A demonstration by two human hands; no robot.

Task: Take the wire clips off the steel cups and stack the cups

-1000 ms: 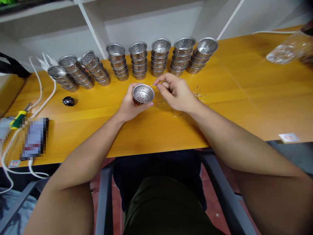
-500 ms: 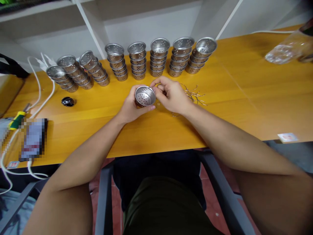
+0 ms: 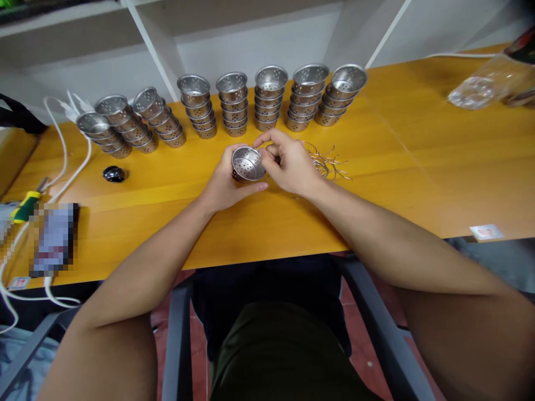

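- My left hand (image 3: 223, 186) was wrapped round a small perforated steel cup (image 3: 247, 164), thumb along its near side, fingers curled behind it; cup tilted, mouth facing me, held just above the table (image 3: 259, 223).
- My right hand (image 3: 290, 164) was pinched narrow at the cup's right rim, thumb & forefinger tips pressed together there. Prob. nipping a thin wire piece, but it was too small & hidden by my fingers to be sure.
- Both hands were touching at the cup, near the middle of the table, a bit back from the front edge.
- Just to the right of my right hand lay a loose pile of bent wire hooks (image 3: 328, 161) on the wood.
- Behind the hands, a row of stacked cups (image 3: 234, 103) ran along the back of the table, approx. eight stacks; the left ones leaned over.
- Far left: a small black knob (image 3: 114, 174), white cables (image 3: 62, 161), a yellow-handled tool (image 3: 25, 206).
- Far right: a clear plastic bag (image 3: 485, 83) at the back, a small card (image 3: 485, 231) near the front edge.
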